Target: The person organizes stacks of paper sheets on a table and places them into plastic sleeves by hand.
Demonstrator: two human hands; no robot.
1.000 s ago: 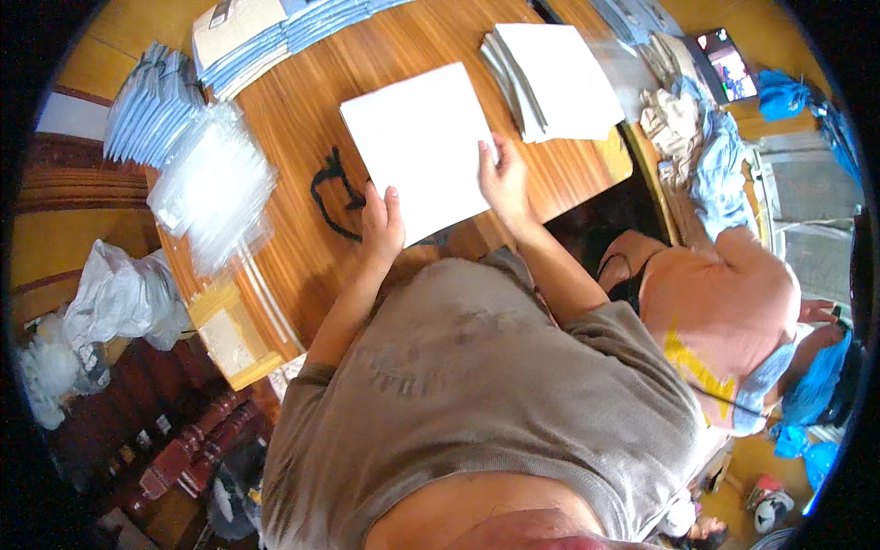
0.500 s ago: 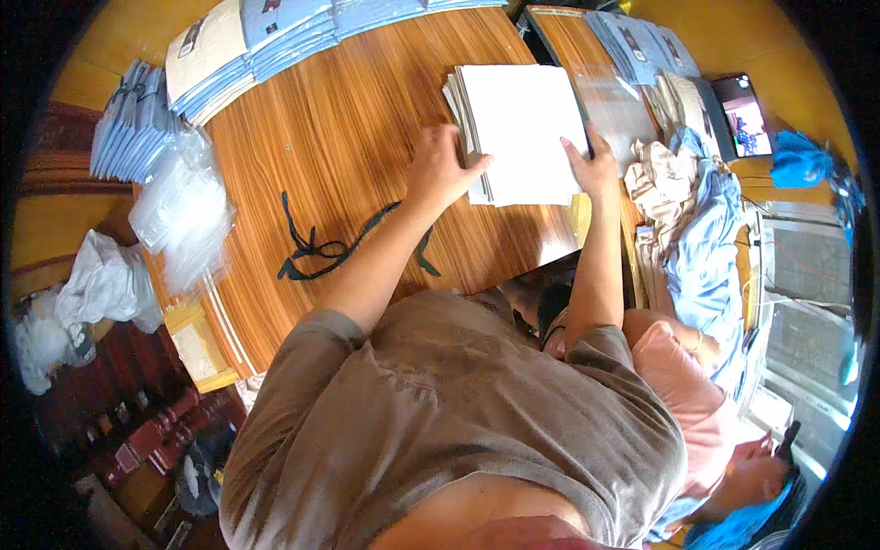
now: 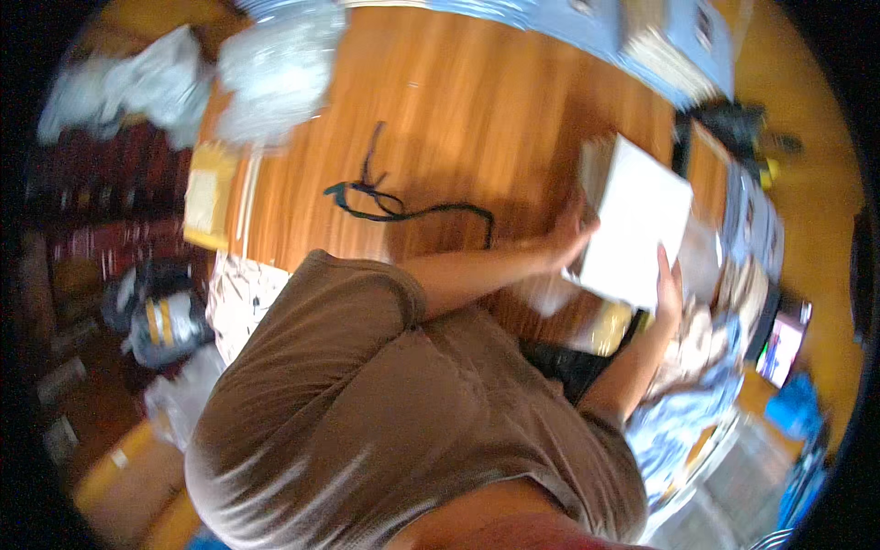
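A thick stack of white sheets (image 3: 635, 225) is gripped between my two hands over the right part of the wooden table. My left hand (image 3: 570, 236) clasps its left edge, with the thumb over the top sheet. At the opposite edge my right hand (image 3: 670, 291) holds the stack with its fingers along the side. The view is smeared by motion, so I cannot tell whether the stack rests on the tabletop (image 3: 458, 101) or is raised. A dark cord (image 3: 394, 213) lies loosely looped on the table, left of my hands.
Folded blue garments (image 3: 587, 37) line the table's far edge. Clear plastic bags (image 3: 280, 78) lie at the far left corner. To the right are rumpled blue and beige cloth (image 3: 687, 417) and a lit phone (image 3: 784, 344). Tape covers the table's left corner (image 3: 209, 197).
The view has swung to the right, shifting the table and its contents in the picture. My hands stay at the stack's two sides, with the left thumb further over the top sheet.
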